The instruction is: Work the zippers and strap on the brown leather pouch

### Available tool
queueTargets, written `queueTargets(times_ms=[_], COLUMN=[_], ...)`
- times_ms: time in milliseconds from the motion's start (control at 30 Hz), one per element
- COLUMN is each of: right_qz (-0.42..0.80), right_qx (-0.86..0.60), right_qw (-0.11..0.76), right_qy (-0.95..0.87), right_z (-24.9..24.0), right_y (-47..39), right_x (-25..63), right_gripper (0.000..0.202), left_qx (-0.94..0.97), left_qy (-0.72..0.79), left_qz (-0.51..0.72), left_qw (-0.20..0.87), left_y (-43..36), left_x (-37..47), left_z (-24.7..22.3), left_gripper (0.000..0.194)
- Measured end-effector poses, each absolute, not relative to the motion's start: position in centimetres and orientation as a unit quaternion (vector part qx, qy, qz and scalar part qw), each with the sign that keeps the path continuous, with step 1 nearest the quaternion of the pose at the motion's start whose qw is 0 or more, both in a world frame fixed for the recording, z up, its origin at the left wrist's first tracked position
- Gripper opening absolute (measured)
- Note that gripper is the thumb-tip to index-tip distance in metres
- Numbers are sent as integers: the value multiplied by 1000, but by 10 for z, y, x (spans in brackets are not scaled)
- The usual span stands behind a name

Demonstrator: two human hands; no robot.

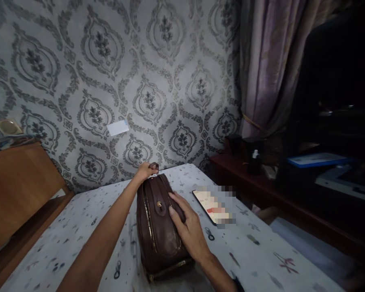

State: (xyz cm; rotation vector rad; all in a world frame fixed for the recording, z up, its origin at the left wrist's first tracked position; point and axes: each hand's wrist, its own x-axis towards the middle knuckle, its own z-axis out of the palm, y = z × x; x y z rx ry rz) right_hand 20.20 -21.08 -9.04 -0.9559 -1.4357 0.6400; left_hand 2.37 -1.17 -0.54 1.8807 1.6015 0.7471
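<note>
The brown leather pouch [159, 221] lay on the patterned surface [255, 259], long axis running away from the person. Left hand [146, 170] reached to the far end, fingers pinched shut on what looked like the zipper pull. Right hand [187, 225] rested flat on top, fingers loosely spread, gripping nothing.

We're in a home, a lived-in room: damask wallpaper [158, 81] fills the back wall, a mauve curtain [267, 69] hangs right of it, a wooden cabinet [21, 190] stands at its left, and a worktop [249, 259] under a patterned cloth sits below it.
</note>
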Motion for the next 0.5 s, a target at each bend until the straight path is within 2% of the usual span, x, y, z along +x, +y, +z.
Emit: queueTargets(times_ms=[267, 500], right_qz=[260, 254], right_qx=[-411, -415], right_qw=[607, 604], right_qy=[-628, -631], right_z=[-92, -93], right_y=[-211, -211], right_x=[202, 200], right_gripper=[38, 39], left_qx=[695, 716], left_qy=[584, 526], left_qz=[319, 359], left_qw=[273, 287], left_y=[-16, -30], left_x=[21, 18], left_z=[-9, -7], left_gripper=[35, 28])
